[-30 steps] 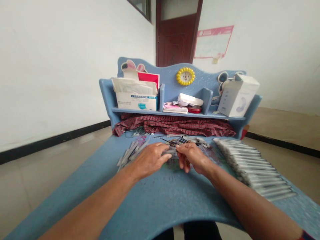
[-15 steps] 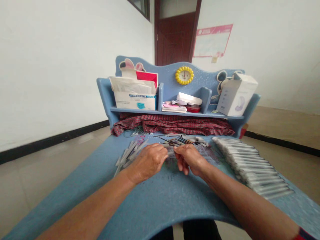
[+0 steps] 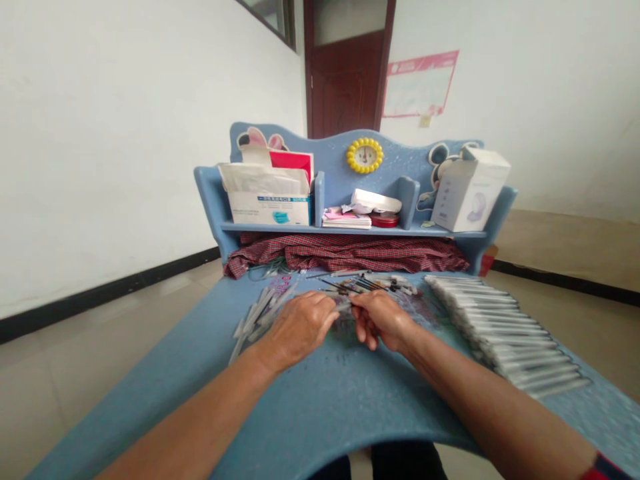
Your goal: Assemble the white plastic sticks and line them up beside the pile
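My left hand [image 3: 297, 327] and my right hand [image 3: 383, 319] meet at the middle of a blue desk [image 3: 320, 400], fingers curled together on a slim grey pen part [image 3: 344, 307] held between them. Just beyond my fingertips lies a small heap of thin dark refills and pen pieces [image 3: 373, 284]. To the left of my left hand is a loose pile of grey pen barrels [image 3: 260, 312]. To the right of my right hand runs a long neat row of grey pens [image 3: 500, 330].
A red checked cloth [image 3: 350, 255] lies under the desk's shelf. On the shelf stand a box of masks [image 3: 270, 195], booklets and a red tin [image 3: 367, 215], and a white box [image 3: 470, 190]. A yellow clock [image 3: 365, 155] sits on the backboard. A dark door is behind.
My hands have stayed together at the same spot on the desk, with only slight finger movement. The view has shifted down a little.
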The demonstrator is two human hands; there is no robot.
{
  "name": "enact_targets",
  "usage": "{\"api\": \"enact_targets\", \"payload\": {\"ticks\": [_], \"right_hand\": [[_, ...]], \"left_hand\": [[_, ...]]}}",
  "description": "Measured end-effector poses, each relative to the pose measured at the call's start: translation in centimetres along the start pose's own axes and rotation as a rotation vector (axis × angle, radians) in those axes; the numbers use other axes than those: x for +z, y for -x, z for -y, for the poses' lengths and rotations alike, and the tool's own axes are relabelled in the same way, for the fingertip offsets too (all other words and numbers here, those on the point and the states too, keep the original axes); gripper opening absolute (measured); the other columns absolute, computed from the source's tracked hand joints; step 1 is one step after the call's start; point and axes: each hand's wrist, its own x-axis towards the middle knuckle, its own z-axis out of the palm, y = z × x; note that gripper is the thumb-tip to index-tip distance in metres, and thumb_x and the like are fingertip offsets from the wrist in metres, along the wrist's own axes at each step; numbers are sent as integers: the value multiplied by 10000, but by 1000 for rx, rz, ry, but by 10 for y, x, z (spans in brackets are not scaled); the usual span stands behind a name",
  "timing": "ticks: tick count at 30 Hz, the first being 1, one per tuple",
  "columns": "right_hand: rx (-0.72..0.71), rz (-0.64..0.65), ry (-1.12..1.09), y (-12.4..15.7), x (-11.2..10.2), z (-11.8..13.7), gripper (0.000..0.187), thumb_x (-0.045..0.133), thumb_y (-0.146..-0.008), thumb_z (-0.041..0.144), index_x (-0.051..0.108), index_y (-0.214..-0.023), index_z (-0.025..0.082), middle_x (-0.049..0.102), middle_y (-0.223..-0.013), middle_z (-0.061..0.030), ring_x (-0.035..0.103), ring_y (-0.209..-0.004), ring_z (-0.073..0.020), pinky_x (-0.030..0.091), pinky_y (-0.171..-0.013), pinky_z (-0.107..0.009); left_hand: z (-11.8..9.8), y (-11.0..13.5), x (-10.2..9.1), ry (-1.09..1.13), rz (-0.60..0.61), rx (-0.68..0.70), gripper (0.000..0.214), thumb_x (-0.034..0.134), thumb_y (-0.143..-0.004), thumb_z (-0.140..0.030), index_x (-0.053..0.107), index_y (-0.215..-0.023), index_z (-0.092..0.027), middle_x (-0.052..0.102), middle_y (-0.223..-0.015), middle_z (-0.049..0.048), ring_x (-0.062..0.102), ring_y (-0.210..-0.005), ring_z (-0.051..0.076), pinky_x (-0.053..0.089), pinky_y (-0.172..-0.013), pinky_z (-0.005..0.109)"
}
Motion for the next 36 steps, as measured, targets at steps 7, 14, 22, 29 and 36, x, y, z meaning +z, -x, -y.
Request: {"api": "enact_targets", "payload": {"ticks": [7,14,22,29,36], "right_hand": [[-49,-12,67,-4,-3,-5,351,380,-840,422,447,-599,176,529,-346,12,414,-211,-93,249,-226,-171],[-62,-26,124,-6,-4,-7,334,403,-828,403,443,-583,180,517,-333,27,381,-192,-85,230,-218,-174],[-5,-43,72,-6,-3,-7,317,395,-836,360,433,-575,184,496,-304,23,353,-176,-90,215,-212,-187],[-15,-61,54,-4,-2,-3,314,399,-824,343,438,-558,182,501,-309,17,356,-172,-94,204,-206,-189],[-51,-56,69,-9,-5,-4,348,388,-827,386,430,-549,182,507,-324,27,380,-189,-87,212,-214,-173]], "left_hand": [[8,-1,-9,136,161,-81,199,424,-856,-230,603,-809,-158,637,-783,61,593,-767,185,447,-706,299],[12,1,-4,76,143,-17,191,439,-852,-218,606,-780,-157,635,-745,64,595,-740,183,447,-697,295],[3,3,0,-104,26,48,171,460,-831,-184,570,-703,-155,607,-666,48,562,-640,172,443,-612,280],[3,-1,-2,-139,28,38,167,475,-830,-184,572,-698,-152,603,-666,53,574,-655,193,441,-600,290],[9,-2,-5,24,111,-29,163,469,-846,-238,609,-807,-164,639,-767,54,595,-758,183,452,-713,293]]}}
